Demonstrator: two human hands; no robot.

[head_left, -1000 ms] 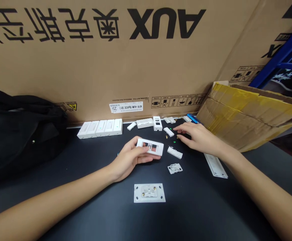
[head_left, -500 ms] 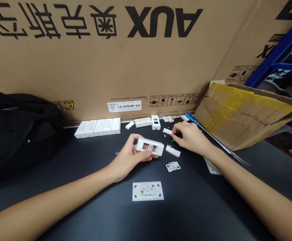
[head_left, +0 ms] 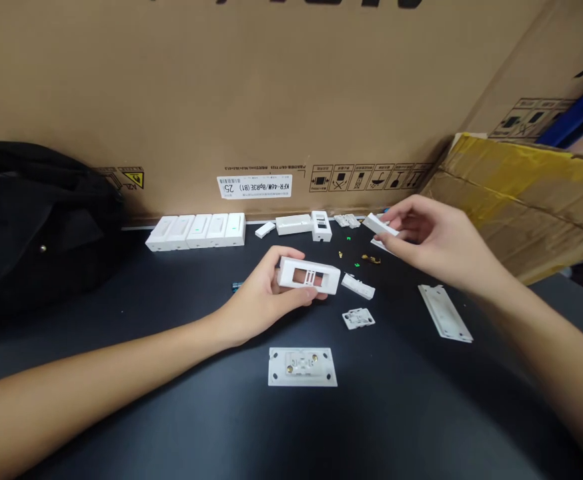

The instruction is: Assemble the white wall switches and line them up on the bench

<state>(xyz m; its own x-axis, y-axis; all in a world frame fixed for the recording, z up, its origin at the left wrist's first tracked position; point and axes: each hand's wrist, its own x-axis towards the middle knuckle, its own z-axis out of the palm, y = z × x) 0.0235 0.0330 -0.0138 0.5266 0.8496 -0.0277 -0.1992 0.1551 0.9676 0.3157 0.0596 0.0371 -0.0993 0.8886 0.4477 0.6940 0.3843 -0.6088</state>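
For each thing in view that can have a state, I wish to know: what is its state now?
Switch frame, gripped by the left hand, its cutouts unfilled.
White bar, held tilted by the right hand.
Five switch units, side by side in a row.
Screw plate, lying flat.
Brass strip, lying loose.
Green bits, scattered.
Black bag, cannot tell if closed.
Large carton, its label upside down.
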